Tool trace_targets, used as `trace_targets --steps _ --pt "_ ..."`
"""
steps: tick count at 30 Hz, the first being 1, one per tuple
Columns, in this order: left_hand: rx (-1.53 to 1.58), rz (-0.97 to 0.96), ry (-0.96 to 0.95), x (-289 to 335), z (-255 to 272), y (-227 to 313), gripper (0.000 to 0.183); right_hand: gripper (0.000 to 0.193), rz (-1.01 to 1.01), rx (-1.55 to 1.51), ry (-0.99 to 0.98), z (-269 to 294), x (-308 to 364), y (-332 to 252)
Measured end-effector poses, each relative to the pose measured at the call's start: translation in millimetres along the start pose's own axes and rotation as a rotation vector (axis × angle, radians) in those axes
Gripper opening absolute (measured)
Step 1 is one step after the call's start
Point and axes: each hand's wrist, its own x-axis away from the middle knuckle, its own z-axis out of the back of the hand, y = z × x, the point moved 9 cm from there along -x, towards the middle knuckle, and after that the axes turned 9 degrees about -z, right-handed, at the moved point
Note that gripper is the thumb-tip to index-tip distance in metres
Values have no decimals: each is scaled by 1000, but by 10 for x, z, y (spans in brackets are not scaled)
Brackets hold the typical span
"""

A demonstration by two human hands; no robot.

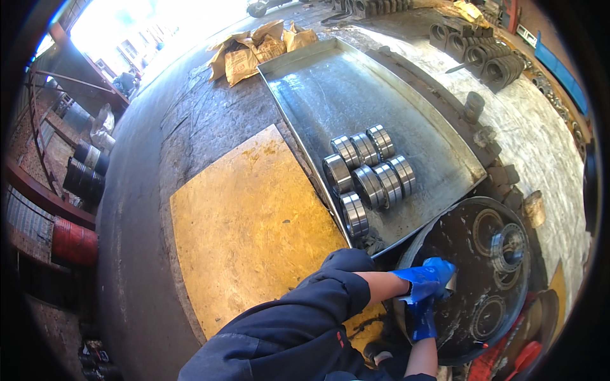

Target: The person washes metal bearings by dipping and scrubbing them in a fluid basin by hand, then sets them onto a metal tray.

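My left hand (436, 277), in a blue rubber glove, is closed over the left part of a black round drum top (464, 238). A small greyish edge of something shows at its fingertips; the rest is covered. Just below, my right hand (424, 319), gloved the same, comes up to meet the left, its fingers hidden. On the drum top's right side lies a shiny steel bearing (508, 248). Ring-shaped marks (488, 317) print the dark, wet-looking surface. Several steel roller bearings (368, 187) stand on edge in rows in the metal tray (375, 82) beyond my hands.
Left of the tray, a worn yellow plate (248, 222) lies on the floor. Brown paper sacks (244, 60) sit at the tray's far end. Stacked metal rings (502, 66) stand far right. Red parts (524, 359) lie below the drum. A red barrel (74, 241) is at left.
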Motion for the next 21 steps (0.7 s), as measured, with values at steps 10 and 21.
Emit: trace_targets --steps 10,21 --pt "-55 -18 151 0 10 38 37 50 2 12 -15 -51 -16 -58" --pt "-190 123 186 -73 -20 -20 24 50 22 -1 -8 42 -32 -147"
